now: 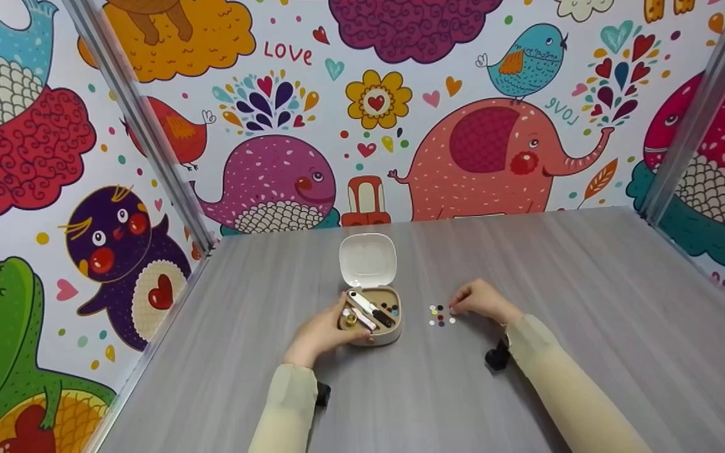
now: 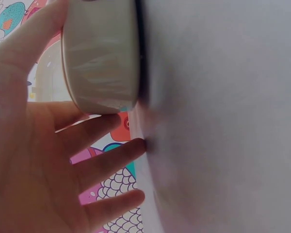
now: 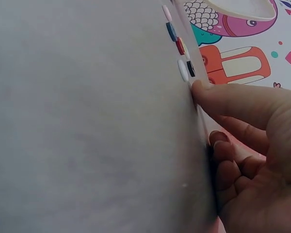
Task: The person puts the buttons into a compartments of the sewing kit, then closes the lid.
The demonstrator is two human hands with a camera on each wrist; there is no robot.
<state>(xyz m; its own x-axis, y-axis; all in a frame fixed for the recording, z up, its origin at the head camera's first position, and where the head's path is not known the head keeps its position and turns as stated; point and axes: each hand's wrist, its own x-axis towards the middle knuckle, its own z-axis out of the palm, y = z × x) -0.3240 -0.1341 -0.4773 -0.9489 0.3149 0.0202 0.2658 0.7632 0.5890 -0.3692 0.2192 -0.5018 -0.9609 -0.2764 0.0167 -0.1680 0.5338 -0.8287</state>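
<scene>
**Buttons laid out beside an open box, a few round pieces left inside**

As a judgement, the work is well along: a small cluster of buttons point(image 1: 440, 318), set in loose rows, lies on the tabletop point(image 1: 243, 283) to the right of the box point(image 1: 389, 336). What seems left is a handful of dark and blue round pieces point(image 1: 394, 307) in the box's right-hand part, beside a black-and-white tool point(image 1: 370, 307) and a gold round item point(image 1: 351, 320). The lid point(image 1: 367, 260) stands open.

The left hand point(image 1: 320, 333) has its grip spread around the box, thumb at the front. The right hand point(image 1: 485, 303) is at the cluster's edge, thumb and forefinger close together; whether that grip has hold of a button, I cannot tell.

Only the head view shows the box's contents and the rows. The left wrist view adds the box's plain outer wall and three fingers fanned clear of it; the right wrist view catches the buttons nearly edge-on, thin and flat, with the thumb tip just beside a white one
</scene>
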